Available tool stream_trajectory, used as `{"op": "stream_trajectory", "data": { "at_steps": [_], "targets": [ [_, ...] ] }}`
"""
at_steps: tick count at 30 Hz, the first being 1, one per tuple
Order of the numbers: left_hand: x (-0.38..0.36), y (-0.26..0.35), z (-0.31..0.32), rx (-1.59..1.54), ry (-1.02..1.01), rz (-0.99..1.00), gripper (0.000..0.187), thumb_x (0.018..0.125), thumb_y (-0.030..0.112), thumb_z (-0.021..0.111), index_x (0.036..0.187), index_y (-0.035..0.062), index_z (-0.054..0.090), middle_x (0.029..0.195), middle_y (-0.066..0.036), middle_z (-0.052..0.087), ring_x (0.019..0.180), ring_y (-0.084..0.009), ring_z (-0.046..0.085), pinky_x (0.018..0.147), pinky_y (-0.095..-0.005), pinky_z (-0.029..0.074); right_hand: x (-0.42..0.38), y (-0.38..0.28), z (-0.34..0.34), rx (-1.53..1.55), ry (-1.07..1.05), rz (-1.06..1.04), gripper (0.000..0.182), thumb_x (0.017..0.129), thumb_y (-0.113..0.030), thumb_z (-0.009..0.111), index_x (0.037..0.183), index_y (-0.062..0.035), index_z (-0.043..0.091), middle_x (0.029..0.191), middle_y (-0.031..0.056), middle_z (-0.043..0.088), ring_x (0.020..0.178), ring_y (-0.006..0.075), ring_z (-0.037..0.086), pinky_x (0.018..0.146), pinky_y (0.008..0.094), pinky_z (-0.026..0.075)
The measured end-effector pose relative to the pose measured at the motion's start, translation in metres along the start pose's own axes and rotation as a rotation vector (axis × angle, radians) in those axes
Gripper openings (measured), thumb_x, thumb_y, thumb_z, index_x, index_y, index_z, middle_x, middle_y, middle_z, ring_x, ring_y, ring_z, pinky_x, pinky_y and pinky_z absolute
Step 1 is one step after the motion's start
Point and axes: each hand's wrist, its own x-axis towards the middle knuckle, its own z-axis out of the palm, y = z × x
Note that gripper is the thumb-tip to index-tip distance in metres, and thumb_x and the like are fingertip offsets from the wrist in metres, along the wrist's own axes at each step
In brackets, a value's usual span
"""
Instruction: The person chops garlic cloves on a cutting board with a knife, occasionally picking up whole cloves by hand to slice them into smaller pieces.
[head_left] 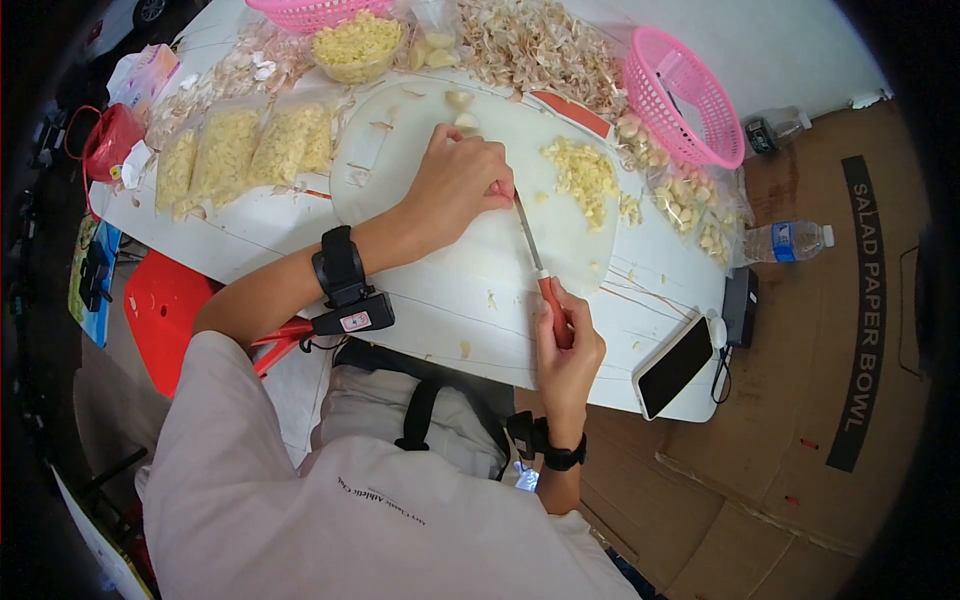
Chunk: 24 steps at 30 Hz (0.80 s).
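My right hand [568, 345] is closed around the red handle of a knife [527, 232]. The blade slants up and away over a round white cutting board [420, 215], its tip close to my left fingers. My left hand [460, 185] is over the board with bent fingers pressed together beside the blade tip; what they pinch, if anything, is hidden. Just beyond it lie a peeled garlic clove [466, 120] and another clove [458, 98]. A pile of chopped garlic [583, 180] covers the board's right side.
Bags of chopped garlic [228, 150] lie left, with a filled bowl [357, 48] behind. Garlic skins [540, 50] heap at the back near a pink basket [682, 95]. To the right are bagged cloves [700, 210], a water bottle [785, 241] and a phone [675, 368].
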Motion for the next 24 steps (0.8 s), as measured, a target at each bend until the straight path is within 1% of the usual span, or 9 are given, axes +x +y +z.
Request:
{"op": "stream_trajectory", "data": {
  "at_steps": [7, 9, 11, 15, 17, 24],
  "targets": [
    [0.0011, -0.0032, 0.0012, -0.022, -0.012, 0.002, 0.007, 0.078, 0.019, 0.075, 0.078, 0.0121, 0.073, 0.083, -0.002, 0.065, 0.087, -0.0217, 0.062, 0.092, -0.0401, 0.034, 0.0006, -0.0007, 0.0002, -0.082, 0.007, -0.01, 0.024, 0.09, -0.005, 0.067, 0.114, -0.0036, 0.067, 0.096, 0.02, 0.073, 0.078, 0.0271, 0.074, 0.068, 0.0318, 0.056],
    [0.0001, -0.003, 0.0017, -0.027, 0.001, -0.005, 0.007, 0.078, 0.019, 0.076, 0.078, 0.0122, 0.073, 0.083, -0.002, 0.065, 0.087, -0.0218, 0.062, 0.092, -0.0401, 0.034, 0.0, 0.0018, 0.0012, -0.068, 0.017, -0.006, 0.024, 0.09, -0.006, 0.067, 0.114, -0.0034, 0.067, 0.096, 0.02, 0.073, 0.078, 0.0269, 0.074, 0.068, 0.0316, 0.056],
    [-0.0005, -0.0024, 0.0023, -0.05, 0.048, -0.001, 0.01, 0.076, 0.019, 0.078, 0.076, 0.012, 0.072, 0.083, -0.004, 0.063, 0.084, -0.0238, 0.059, 0.091, -0.0416, 0.034, -0.0007, 0.0021, 0.0009, -0.055, 0.025, 0.0, 0.024, 0.091, -0.006, 0.067, 0.115, -0.0032, 0.067, 0.095, 0.0201, 0.073, 0.078, 0.0267, 0.074, 0.068, 0.0315, 0.056],
    [-0.0003, 0.0013, -0.0018, -0.047, 0.065, -0.025, 0.009, 0.076, 0.019, 0.079, 0.076, 0.0123, 0.072, 0.085, -0.005, 0.061, 0.085, -0.0243, 0.058, 0.089, -0.0411, 0.034, -0.0016, 0.0026, 0.0009, -0.013, 0.031, -0.007, 0.024, 0.092, -0.007, 0.066, 0.116, -0.0023, 0.066, 0.098, 0.0202, 0.073, 0.08, 0.0258, 0.075, 0.069, 0.0318, 0.056],
    [-0.001, 0.0, -0.0019, -0.053, 0.03, -0.025, 0.01, 0.076, 0.019, 0.078, 0.079, 0.0114, 0.073, 0.087, -0.004, 0.059, 0.087, -0.0222, 0.058, 0.09, -0.038, 0.033, -0.0009, 0.0024, 0.0016, -0.001, 0.041, -0.03, 0.024, 0.092, -0.007, 0.066, 0.116, -0.0021, 0.066, 0.099, 0.0203, 0.073, 0.081, 0.0255, 0.075, 0.069, 0.0318, 0.056],
    [-0.0014, -0.0004, -0.0002, -0.031, 0.049, -0.016, 0.01, 0.076, 0.019, 0.078, 0.079, 0.0113, 0.074, 0.087, -0.004, 0.059, 0.087, -0.0213, 0.058, 0.089, -0.038, 0.034, -0.0017, 0.0029, 0.0004, -0.04, 0.015, -0.021, 0.024, 0.092, -0.008, 0.066, 0.115, -0.0027, 0.065, 0.1, 0.02, 0.073, 0.081, 0.0282, 0.074, 0.069, 0.0321, 0.056]
  ]
}}
